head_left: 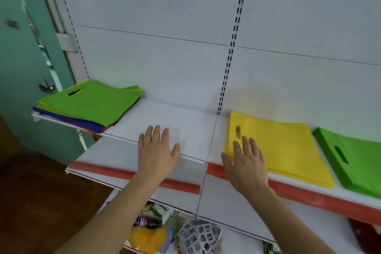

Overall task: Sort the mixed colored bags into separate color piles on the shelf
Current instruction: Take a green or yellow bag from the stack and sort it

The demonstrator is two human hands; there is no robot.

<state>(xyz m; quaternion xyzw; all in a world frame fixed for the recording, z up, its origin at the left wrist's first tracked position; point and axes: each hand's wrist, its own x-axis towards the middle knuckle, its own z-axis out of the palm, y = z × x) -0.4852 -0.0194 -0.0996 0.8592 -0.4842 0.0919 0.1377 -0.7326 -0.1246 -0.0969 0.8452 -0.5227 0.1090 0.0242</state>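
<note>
Left hand: I see my left hand (157, 151) held flat, palm down, fingers straight and a little spread, over the bare middle of the shelf (181, 117). Its grip is apart and holds nothing. I cannot tell whether the palm touches the shelf or hangs just above it.

Right hand: my right hand (246, 163) is also flat with straight fingers, grip apart, holding nothing. Its fingertips lie at the near left corner of the yellow bags; whether they press on them I cannot tell.

Mixed pile: the mixed pile (90, 103) sits at the far left end of the shelf, a green bag on top with its handle slot showing, blue and red edges peeking out below.

Yellow bags: the yellow bags (288, 146) lie flat on the shelf right of the upright slotted rail (233, 47), handle slot toward the left.

Green bags: the green bags (354, 156) lie just beside the yellow ones on the right, apart from them, partly cut off by the frame edge.

Shelf edge: a red strip (132, 173) runs along the front.

Lower shelf: a bottle (147, 222), something yellow and a white lattice basket (199, 235) below.
</note>
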